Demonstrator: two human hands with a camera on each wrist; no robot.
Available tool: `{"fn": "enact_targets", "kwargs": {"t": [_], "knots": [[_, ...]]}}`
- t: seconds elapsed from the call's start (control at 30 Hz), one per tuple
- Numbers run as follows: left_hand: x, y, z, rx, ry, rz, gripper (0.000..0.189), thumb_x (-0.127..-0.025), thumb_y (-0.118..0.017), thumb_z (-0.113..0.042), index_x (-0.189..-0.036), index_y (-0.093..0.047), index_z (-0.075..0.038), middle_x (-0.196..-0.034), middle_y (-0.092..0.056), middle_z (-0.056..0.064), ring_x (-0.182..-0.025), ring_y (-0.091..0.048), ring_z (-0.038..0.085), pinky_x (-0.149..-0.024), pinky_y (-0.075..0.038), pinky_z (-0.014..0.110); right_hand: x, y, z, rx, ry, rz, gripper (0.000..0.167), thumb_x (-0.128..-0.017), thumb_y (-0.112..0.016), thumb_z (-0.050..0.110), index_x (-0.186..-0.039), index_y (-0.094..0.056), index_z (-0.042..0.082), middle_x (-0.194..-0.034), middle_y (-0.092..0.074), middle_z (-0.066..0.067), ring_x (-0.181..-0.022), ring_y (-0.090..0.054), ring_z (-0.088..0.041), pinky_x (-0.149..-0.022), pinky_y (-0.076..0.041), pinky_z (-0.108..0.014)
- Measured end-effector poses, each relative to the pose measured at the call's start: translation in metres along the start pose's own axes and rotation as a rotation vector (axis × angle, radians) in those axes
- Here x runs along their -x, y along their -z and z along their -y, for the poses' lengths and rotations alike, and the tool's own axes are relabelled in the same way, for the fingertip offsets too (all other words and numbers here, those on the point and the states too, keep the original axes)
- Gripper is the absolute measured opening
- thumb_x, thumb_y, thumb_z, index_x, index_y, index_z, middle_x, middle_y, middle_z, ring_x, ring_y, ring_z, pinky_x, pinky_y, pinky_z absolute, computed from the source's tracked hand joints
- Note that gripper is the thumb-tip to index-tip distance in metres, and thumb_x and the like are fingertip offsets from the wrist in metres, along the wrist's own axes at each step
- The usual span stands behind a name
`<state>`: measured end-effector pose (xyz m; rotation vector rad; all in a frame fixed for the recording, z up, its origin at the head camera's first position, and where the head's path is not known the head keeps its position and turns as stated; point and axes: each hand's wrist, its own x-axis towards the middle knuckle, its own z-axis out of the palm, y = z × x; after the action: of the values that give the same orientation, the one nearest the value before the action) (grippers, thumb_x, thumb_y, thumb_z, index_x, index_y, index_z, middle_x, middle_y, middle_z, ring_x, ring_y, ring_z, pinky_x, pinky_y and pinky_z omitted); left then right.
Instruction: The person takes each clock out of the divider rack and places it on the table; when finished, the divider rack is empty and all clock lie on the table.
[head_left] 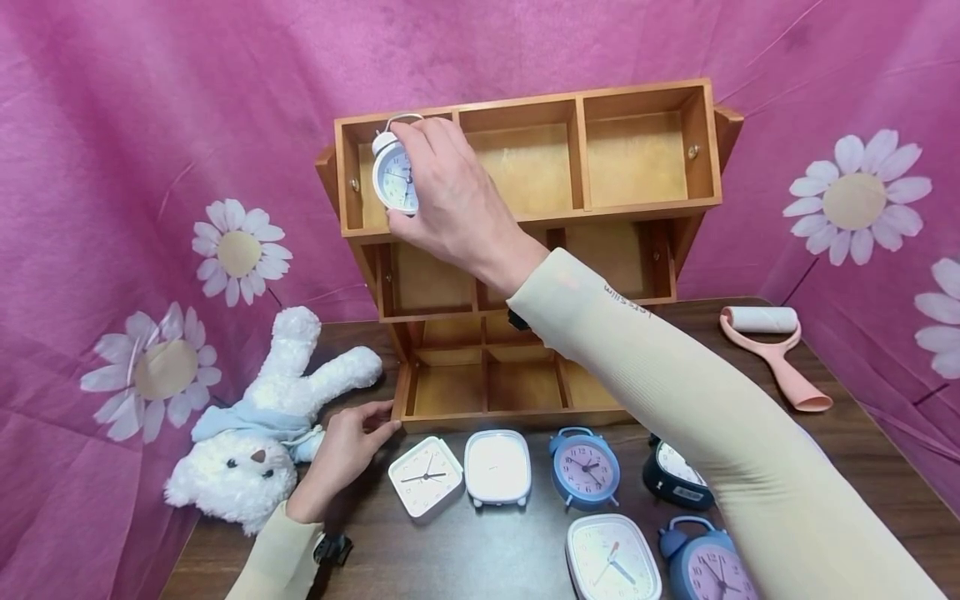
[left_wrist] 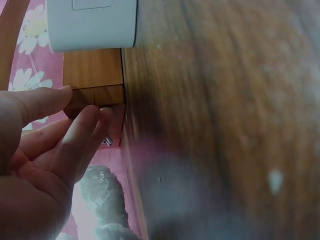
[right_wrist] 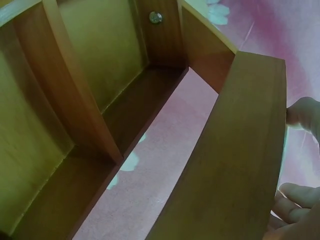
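A small white twin-bell alarm clock (head_left: 394,177) is in my right hand (head_left: 457,196), gripped between thumb and fingers at the top-left compartment of a tiered wooden shelf (head_left: 637,208). In the right wrist view only the fingertips (right_wrist: 300,197) show past a shelf board; the clock is hidden there. My left hand (head_left: 343,450) holds the shelf's lower front-left corner, thumb and fingers on either side of the wood (left_wrist: 95,95) in the left wrist view. Just right of that hand lie a white square clock (head_left: 426,477) and a white rounded clock (head_left: 498,468).
Further right on the dark wooden table are a blue twin-bell clock (head_left: 585,468), another blue one (head_left: 712,567), a white-rimmed clock (head_left: 613,557) and a black clock (head_left: 675,477). A white teddy bear (head_left: 232,475) lies left; a pink lint roller (head_left: 783,358) lies right.
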<state>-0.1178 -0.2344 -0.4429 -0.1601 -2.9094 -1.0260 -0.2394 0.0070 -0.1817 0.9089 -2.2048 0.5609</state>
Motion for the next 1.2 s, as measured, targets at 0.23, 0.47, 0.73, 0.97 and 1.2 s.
{"fn": "enact_targets", "kwargs": {"t": [0.23, 0.47, 0.73, 0.97, 1.2], "knots": [[0.000, 0.000, 0.000, -0.004, -0.002, -0.002, 0.036, -0.101, -0.082, -0.014, -0.134, -0.079, 0.001, -0.111, -0.087, 0.014, -0.099, -0.082, 0.026, -0.086, -0.063, 0.038, -0.004, 0.004, 0.001, -0.006, 0.015, -0.015, 0.076, -0.090, -0.081, 0.022, -0.155, -0.054, -0.007, -0.144, -0.065, -0.020, -0.137, -0.058, -0.034, -0.123, -0.047, -0.035], [0.000, 0.000, 0.000, -0.008, -0.007, -0.007, 0.036, -0.101, -0.083, -0.014, -0.134, -0.079, 0.000, -0.110, -0.087, 0.013, -0.099, -0.082, 0.025, -0.086, -0.063, 0.038, -0.004, 0.007, 0.000, -0.014, 0.009, -0.012, 0.078, -0.089, -0.083, 0.023, -0.155, -0.054, -0.007, -0.143, -0.066, -0.021, -0.134, -0.058, -0.034, -0.118, -0.049, -0.036], [0.000, 0.000, 0.000, -0.012, -0.006, -0.009, 0.036, -0.101, -0.083, -0.014, -0.133, -0.079, 0.001, -0.111, -0.087, 0.013, -0.099, -0.081, 0.025, -0.086, -0.063, 0.040, -0.003, 0.004, 0.000, 0.001, 0.018, 0.007, 0.079, -0.090, -0.082, 0.024, -0.157, -0.053, -0.007, -0.142, -0.065, -0.021, -0.135, -0.058, -0.035, -0.119, -0.049, -0.038], [0.000, 0.000, -0.001, -0.011, -0.013, -0.011, 0.035, -0.101, -0.083, -0.014, -0.133, -0.080, 0.001, -0.111, -0.087, 0.014, -0.097, -0.081, 0.025, -0.085, -0.063, 0.039, -0.002, 0.001, 0.003, 0.103, 0.019, 0.013, 0.077, -0.091, -0.080, 0.025, -0.156, -0.054, -0.007, -0.145, -0.067, -0.019, -0.138, -0.058, -0.035, -0.128, -0.042, -0.040], [-0.001, -0.001, 0.002, -0.014, -0.009, -0.008, 0.036, -0.101, -0.083, -0.014, -0.133, -0.079, 0.001, -0.110, -0.086, 0.013, -0.097, -0.080, 0.024, -0.085, -0.063, 0.038, -0.002, 0.001, 0.012, 0.157, -0.043, 0.029, 0.074, -0.092, -0.080, 0.025, -0.155, -0.056, -0.004, -0.143, -0.068, -0.018, -0.132, -0.057, -0.036, -0.118, -0.049, -0.041]]}}
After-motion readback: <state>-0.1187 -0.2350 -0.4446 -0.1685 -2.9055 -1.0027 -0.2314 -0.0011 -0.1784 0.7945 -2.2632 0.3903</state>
